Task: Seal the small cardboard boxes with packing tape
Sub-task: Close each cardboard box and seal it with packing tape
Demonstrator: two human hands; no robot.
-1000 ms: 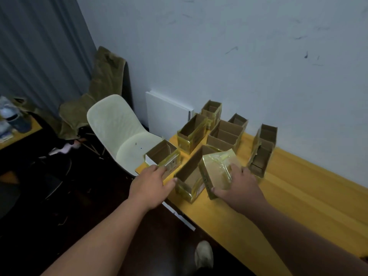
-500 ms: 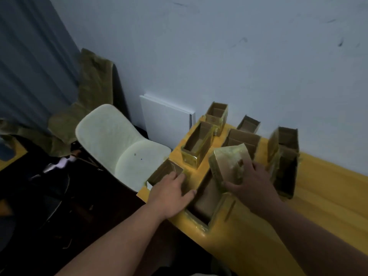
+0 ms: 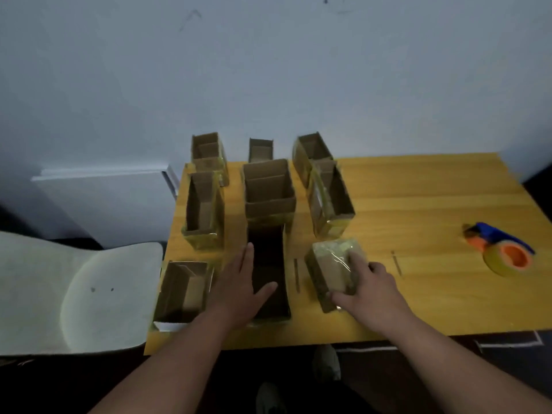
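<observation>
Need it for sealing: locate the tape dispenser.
In the head view, the tape dispenser lies on the table's far right, apart from the boxes.

Matt brown cardboard boxes [image 3: 268, 189], glossy tape-wrapped box [image 3: 336, 271], smooth yellow wood-grain table [image 3: 418, 204], plastic tape dispenser [image 3: 498, 249]

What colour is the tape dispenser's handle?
Blue, on the tape dispenser with an orange core; head view.

Table [image 3: 418, 186]: yellow wooden top, set against the wall.
Wall [image 3: 268, 70]: pale blue-grey, a few dark scuff marks.
Chair [image 3: 89, 294]: off-white moulded seat, left of the table, two small dark spots.
White board [image 3: 104, 201]: leans on the wall behind the chair.
Shoes [image 3: 327, 364]: light-coloured, on the dark floor below the table edge.
</observation>
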